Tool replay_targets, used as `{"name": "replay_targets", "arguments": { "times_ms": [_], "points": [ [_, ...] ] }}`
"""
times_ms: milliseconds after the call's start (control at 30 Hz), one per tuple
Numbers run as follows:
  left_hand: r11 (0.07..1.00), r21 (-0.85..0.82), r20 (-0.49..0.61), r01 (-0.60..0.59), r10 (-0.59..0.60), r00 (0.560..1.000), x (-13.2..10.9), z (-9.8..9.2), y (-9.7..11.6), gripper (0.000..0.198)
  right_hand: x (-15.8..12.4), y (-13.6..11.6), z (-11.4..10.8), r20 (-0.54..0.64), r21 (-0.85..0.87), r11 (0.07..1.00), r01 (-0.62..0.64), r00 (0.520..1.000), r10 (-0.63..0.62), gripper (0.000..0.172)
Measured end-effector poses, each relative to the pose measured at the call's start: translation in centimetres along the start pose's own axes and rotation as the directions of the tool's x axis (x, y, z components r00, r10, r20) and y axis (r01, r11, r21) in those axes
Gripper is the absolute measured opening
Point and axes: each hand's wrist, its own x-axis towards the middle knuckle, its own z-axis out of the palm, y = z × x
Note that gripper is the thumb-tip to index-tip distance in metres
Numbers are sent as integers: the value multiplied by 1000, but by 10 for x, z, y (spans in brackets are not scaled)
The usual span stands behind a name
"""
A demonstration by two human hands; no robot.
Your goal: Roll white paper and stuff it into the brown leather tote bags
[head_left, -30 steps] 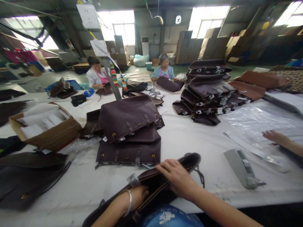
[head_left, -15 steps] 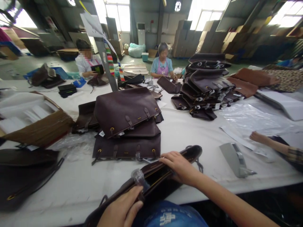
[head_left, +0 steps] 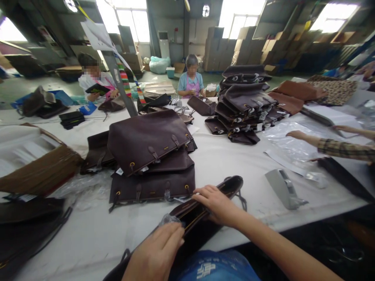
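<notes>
A dark brown leather bag (head_left: pixel 205 212) lies open at the near edge of the white table (head_left: pixel 96 230), partly over my lap. My right hand (head_left: pixel 218 203) rests on its upper rim with the fingers curled over the edge, holding the mouth apart. My left hand (head_left: pixel 159 253) grips the near rim, thumb and fingers closed on the leather beside a bit of crumpled clear plastic (head_left: pixel 168 219) stuck at the opening. The bag's strap (head_left: pixel 241 201) trails on the table to the right.
A pile of flat brown bags (head_left: pixel 152 156) lies just beyond. A taller stack (head_left: pixel 246 105) stands at the back right. Cardboard box (head_left: pixel 38 168) at left, grey tape dispenser (head_left: pixel 283 189) and plastic sheets (head_left: pixel 290 148) at right. A co-worker's sleeved arm (head_left: pixel 336 148) reaches in; two people sit opposite.
My left hand came out of the bag and now grips its near rim. The view has swung a little; the co-worker's arm at right has stretched farther over the plastic.
</notes>
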Motion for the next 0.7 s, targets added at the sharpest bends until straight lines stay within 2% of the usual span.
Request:
{"name": "replay_targets", "arguments": {
  "times_ms": [33,100,200,300,367,400,467,533,600,633,667,700],
  "points": [
    [999,13,31,-42,42,999,8,4,-1,33,0,1,0,-6,6,1000,4,1000,-4,75],
    [997,35,180,-70,63,982,21,18,-3,38,0,3,1,-8,22,1000,21,1000,-21,74],
    [994,110,422,-13,-35,906,30,36,-8,35,1,4,1,-8,44,998,52,999,-52,78],
    [978,190,556,89,-182,811,35,36,-15,29,7,5,1,-16,38,997,71,997,-70,88],
    [980,111,593,163,-197,781,40,28,-19,28,11,7,1,-28,29,997,67,997,-67,89],
    [980,33,587,196,-178,790,43,22,-20,29,12,9,1,-31,28,998,61,998,-60,86],
    [962,-127,506,243,-149,850,46,11,-19,32,13,13,0,-29,35,999,40,999,-39,77],
    [943,-199,328,266,-192,925,42,5,-14,32,11,16,1,-18,41,999,24,1000,-23,68],
    [947,-163,134,275,-255,958,30,8,-8,33,9,19,3,-13,39,999,16,1000,-16,64],
    [949,-119,66,291,-285,956,23,12,-6,46,8,19,4,-13,39,999,13,1000,-13,65],
    [942,-72,39,327,-325,945,17,17,-5,68,7,19,5,-8,40,999,11,1000,-11,67],
    [923,-37,60,382,-380,923,11,24,-4,92,7,19,6,-1,42,999,9,1000,-9,66]
  ]
}}
